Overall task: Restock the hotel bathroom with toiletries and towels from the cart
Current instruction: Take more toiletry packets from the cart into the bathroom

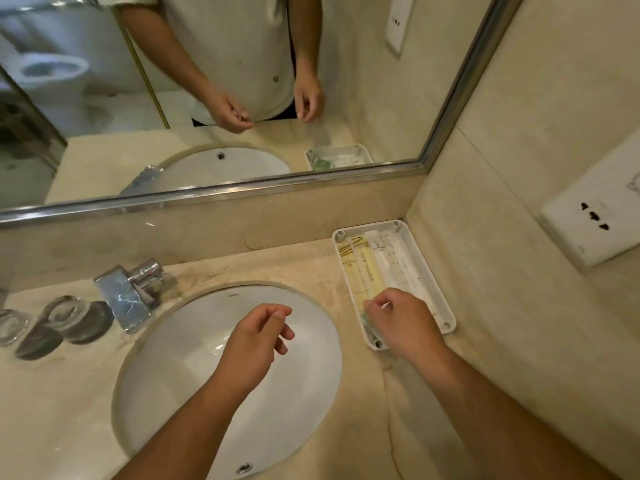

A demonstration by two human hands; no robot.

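A white rectangular tray [437, 271] sits on the marble counter in the right corner, against the side wall. Several long toiletry packets [367, 265], yellow and white, lie side by side in it. My right hand [403, 323] is over the tray's near end, with thumb and forefinger pinching the near end of a packet. My left hand [258, 337] hovers above the sink basin [194, 368], fingers loosely curled and holding nothing. No towels or cart are in view.
A chrome faucet [130, 289] stands behind the basin on the left. Two upturned glasses [74, 318] on dark coasters are left of it. A mirror [207, 98] covers the back wall; a socket plate [595, 230] is on the right wall.
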